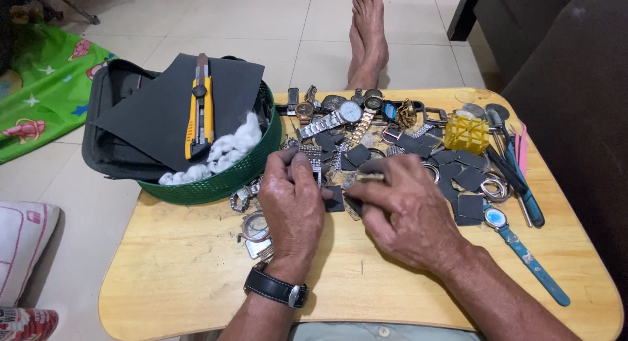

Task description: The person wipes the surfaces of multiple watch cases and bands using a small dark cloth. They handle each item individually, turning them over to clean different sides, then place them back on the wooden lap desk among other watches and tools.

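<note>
A: The watch strap piece [315,159], a short run of silver links, sits pinched in the left hand [292,200], fingertips closed on it just above the small dark squares [468,207] strewn over the middle of the bench [176,275].

B: And the right hand [402,210]?

A: Its grip is closed on a thin brass-coloured tool [367,177], the tip pointing left toward the links. The two hands are almost touching. A black watch [278,290] is on the left wrist.

B: So which step would this be?

A: By the look of it, working on one link with the tool point. What exactly the tip meets is hidden by the fingers.

B: What would the next move call for?

A: Likely a steady left pinch and a fine push from the right, since the piece is small and the fingers crowd it.

B: Surroundings?

A: Beyond the hands lies a row of wristwatches [340,115], some with metal bands. A yellow plastic block [466,133] stands to the right, with tweezers and a blue-handled tool [523,190] near the bench edge and a blue-strapped watch [517,243] below them. At left, a green basket [222,180] holds dark sheets, cotton wool [226,148] and a yellow utility knife [200,112]. Bare feet [366,36] rest on the tiled floor past the bench.
</note>
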